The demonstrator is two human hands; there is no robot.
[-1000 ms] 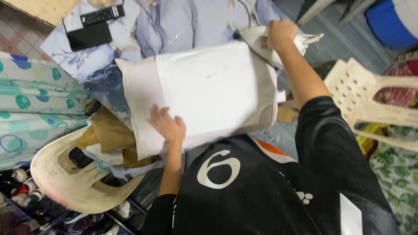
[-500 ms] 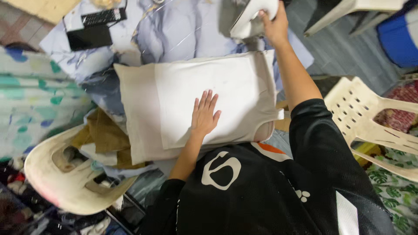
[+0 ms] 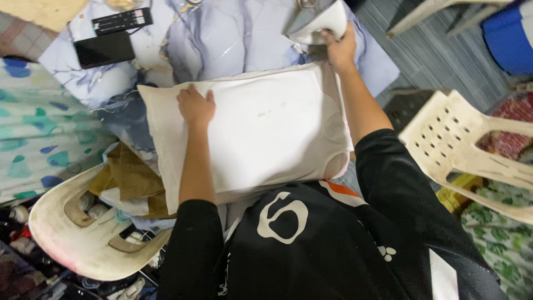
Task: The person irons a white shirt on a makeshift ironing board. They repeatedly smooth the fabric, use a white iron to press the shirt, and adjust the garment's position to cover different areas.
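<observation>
Two bare hands over a white sleeveless shirt [image 3: 266, 128] spread flat on a pale pillow [image 3: 161, 128], left hand [image 3: 195, 105] clenched, knuckles pressing its far left edge, right hand [image 3: 340, 49] grasping a white clothes iron [image 3: 312, 21] just beyond the far right corner, black phone [image 3: 104, 49] and remote control [image 3: 122, 20] well apart.

Work surface: marbled blue-white sheet [image 3: 233, 33], wrinkled. On it, upper left: flat black rectangular device [image 3: 104, 49] with a black remote control [image 3: 122, 20] just beside. Floor at upper right: grey plank-pattern flooring [image 3: 433, 61]. Right: cream perforated plastic chair [image 3: 461, 139], tilted. Lower left: second cream plastic chair [image 3: 72, 233] holding a pile of brown and pale folded cloths [image 3: 130, 180]. Left: teal-spotted fabric [image 3: 39, 133]. Top right corner: blue plastic container [image 3: 511, 33]. Lighting even.
</observation>
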